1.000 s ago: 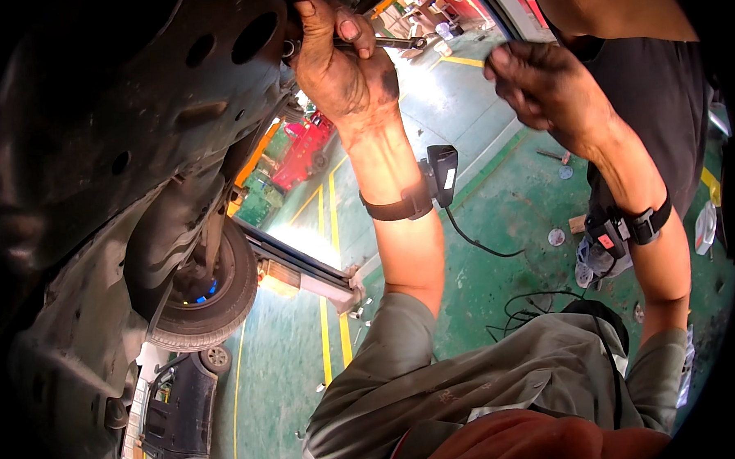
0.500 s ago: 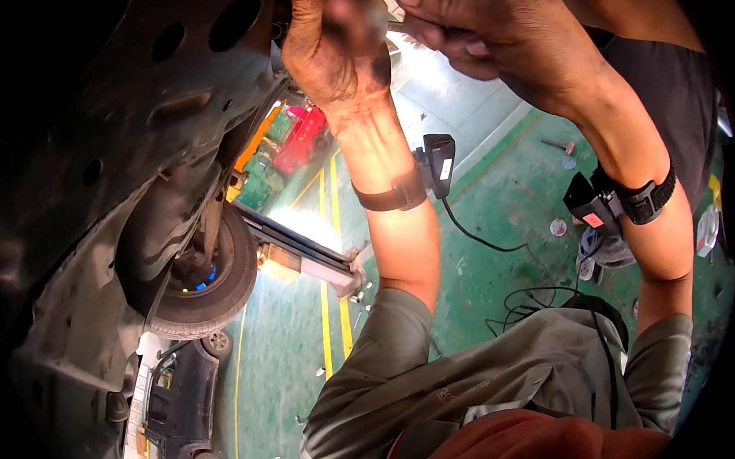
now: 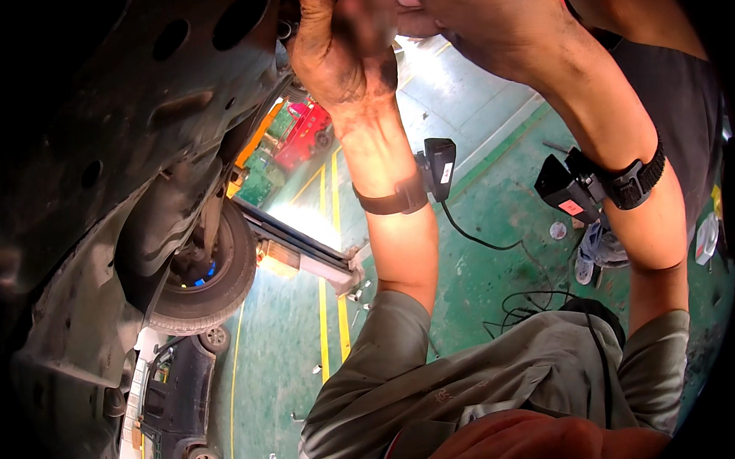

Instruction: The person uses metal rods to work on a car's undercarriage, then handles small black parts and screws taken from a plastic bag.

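Two grimy hands, left hand (image 3: 345,46), right hand (image 3: 477,19), touching under car underbody (image 3: 157,99)

Left hand (image 3: 345,46): skin smeared with dark, matt grease. Beside it, vehicle underbody (image 3: 133,117): dull, grimy metal, rough with dirt. Below that hand, tyre (image 3: 214,277): matt black rubber. Wrist strap (image 3: 391,202) under the hand: matt black plastic. Far beneath both hands, floor (image 3: 498,215): green painted, faintly glossy. Sleeves (image 3: 472,381): grey woven cloth.
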### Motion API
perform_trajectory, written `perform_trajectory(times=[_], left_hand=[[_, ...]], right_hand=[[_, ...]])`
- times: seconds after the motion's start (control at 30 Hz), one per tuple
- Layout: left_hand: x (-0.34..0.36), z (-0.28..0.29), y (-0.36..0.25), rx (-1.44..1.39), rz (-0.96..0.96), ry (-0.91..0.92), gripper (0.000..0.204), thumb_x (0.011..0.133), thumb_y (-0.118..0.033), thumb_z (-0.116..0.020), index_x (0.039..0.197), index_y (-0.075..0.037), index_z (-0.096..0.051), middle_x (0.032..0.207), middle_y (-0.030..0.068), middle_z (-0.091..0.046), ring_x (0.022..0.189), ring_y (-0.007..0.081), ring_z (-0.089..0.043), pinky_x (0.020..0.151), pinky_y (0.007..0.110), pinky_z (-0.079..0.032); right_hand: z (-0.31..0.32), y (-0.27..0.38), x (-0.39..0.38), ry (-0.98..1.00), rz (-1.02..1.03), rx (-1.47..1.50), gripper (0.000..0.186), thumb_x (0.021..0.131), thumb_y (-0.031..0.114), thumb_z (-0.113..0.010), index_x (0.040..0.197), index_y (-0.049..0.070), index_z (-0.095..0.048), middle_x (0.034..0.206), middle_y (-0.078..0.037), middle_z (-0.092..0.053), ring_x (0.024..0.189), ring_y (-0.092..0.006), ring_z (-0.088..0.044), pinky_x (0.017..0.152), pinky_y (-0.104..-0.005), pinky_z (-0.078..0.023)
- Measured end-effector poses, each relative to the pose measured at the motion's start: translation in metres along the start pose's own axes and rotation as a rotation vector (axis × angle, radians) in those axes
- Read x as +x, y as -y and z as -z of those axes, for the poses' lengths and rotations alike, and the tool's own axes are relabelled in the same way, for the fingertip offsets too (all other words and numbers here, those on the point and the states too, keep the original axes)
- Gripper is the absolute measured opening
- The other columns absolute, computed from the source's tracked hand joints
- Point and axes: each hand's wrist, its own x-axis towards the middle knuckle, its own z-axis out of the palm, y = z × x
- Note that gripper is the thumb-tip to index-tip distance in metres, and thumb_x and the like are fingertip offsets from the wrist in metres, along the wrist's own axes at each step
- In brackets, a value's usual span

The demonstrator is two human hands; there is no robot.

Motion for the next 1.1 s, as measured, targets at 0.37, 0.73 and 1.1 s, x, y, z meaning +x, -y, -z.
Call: perform_trajectory(times=[0.37,0.73,1.1], left_hand=[[-0.021,-0.016,0.009,0.285,-0.279,0.005,0.024,0.102,-0.023,-0.055,0.086,-0.005,-0.058,0.074,-0.0007,-0.055,0.065,0.0070,-0.048,0.060,0.021,-0.041],[-0.020,-0.045,0.026,0.524,-0.584,-0.273,0.021,0.100,-0.016,-0.057,0.088,0.002,-0.055,0.083,0.0083,-0.063,0.077,0.0140,-0.058,0.071,0.027,-0.049],[-0.019,-0.026,0.030,0.509,-0.700,-0.211,0.022,0.098,-0.022,-0.061,0.090,-0.003,-0.054,0.077,0.0037,-0.059,0.068,0.0096,-0.053,0.059,0.023,-0.042]], right_hand=[[-0.016,-0.006,-0.001,-0.165,0.174,-0.624,0.016,0.100,0.011,-0.049,0.096,-0.004,-0.052,0.077,-0.009,-0.060,0.071,-0.0119,-0.058,0.064,-0.0280,-0.049],[-0.020,-0.013,0.004,-0.284,0.358,-0.888,0.016,0.095,0.009,-0.052,0.106,-0.003,-0.054,0.090,-0.020,-0.066,0.086,-0.0337,-0.066,0.077,-0.0387,-0.052],[-0.011,-0.026,0.015,-0.250,0.216,-0.714,0.011,0.095,0.005,-0.054,0.100,-0.004,-0.053,0.084,-0.008,-0.060,0.079,-0.0141,-0.057,0.072,-0.0275,-0.049]])
